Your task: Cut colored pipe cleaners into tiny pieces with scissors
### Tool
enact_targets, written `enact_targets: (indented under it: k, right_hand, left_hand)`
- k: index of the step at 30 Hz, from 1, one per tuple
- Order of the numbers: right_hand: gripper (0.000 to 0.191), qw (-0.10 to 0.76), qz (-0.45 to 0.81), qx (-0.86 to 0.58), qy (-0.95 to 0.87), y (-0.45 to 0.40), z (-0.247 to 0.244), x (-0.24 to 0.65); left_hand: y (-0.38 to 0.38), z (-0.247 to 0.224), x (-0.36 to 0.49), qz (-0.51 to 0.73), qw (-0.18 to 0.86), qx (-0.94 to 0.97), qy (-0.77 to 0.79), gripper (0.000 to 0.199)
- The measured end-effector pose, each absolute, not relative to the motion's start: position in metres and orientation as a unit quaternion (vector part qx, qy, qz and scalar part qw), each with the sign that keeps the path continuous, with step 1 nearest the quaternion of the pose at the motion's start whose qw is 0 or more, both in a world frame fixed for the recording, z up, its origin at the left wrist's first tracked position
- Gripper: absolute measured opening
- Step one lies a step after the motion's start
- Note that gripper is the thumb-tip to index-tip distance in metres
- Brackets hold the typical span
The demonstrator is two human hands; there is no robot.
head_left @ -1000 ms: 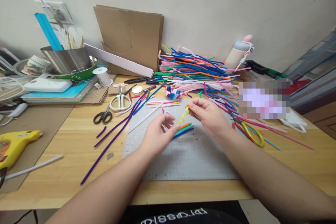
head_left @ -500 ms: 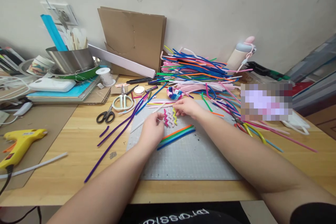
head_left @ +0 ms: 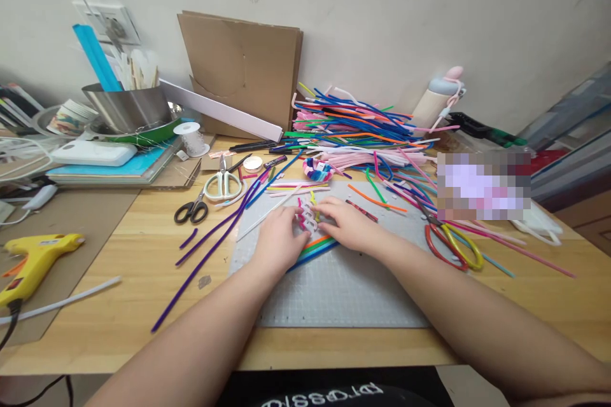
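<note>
Wavy pipe-cleaner pieces [head_left: 305, 219] in pink and white are lying side by side on the gray cutting mat [head_left: 334, 302], in the gap between the two hands. One yellow wavy piece [head_left: 313, 198] is showing just above the fingertips of the right hand [head_left: 351, 224], close beside the others. Both hands are resting low over the mat with their fingers bent: the left hand [head_left: 280, 236] is lying along the left side of the pieces, and the right hand is reaching in from the other side. Whether either one is pinching a piece, I cannot tell, as the fingers are covering the contact. Straight orange, green and blue strips [head_left: 319, 243] are lying slantwise just below, partly hidden by the hands. A striped coil [head_left: 318, 175] is sitting beyond the mat's far edge, in front of a heap of pipe cleaners [head_left: 353, 124]. Scissors with red and yellow handles [head_left: 434, 224] are lying to the right, while a yellow glue gun [head_left: 42, 246] is resting far left on the surface.
</note>
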State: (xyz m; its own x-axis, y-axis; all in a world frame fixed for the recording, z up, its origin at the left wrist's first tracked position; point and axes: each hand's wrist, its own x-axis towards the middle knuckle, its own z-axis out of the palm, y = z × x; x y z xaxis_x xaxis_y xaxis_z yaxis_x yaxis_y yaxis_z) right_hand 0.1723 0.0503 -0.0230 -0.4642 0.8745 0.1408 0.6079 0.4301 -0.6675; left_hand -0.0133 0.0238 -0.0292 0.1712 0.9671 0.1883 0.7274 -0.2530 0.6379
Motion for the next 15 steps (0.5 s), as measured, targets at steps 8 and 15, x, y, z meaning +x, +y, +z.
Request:
enact_targets:
  k: [8, 15]
  right_hand:
    - [0.031, 0.228, 0.244, -0.443, -0.832, 0.037, -0.023, 0.170]
    - [0.020, 0.238, 0.229, -0.436, -0.837, 0.036, -0.023, 0.166]
  left_hand:
    - [0.030, -0.033, -0.016, 0.271, 0.202, 0.765, 0.549, 0.036]
    - [0.031, -0.032, -0.014, 0.272, 0.200, 0.763, 0.551, 0.018]
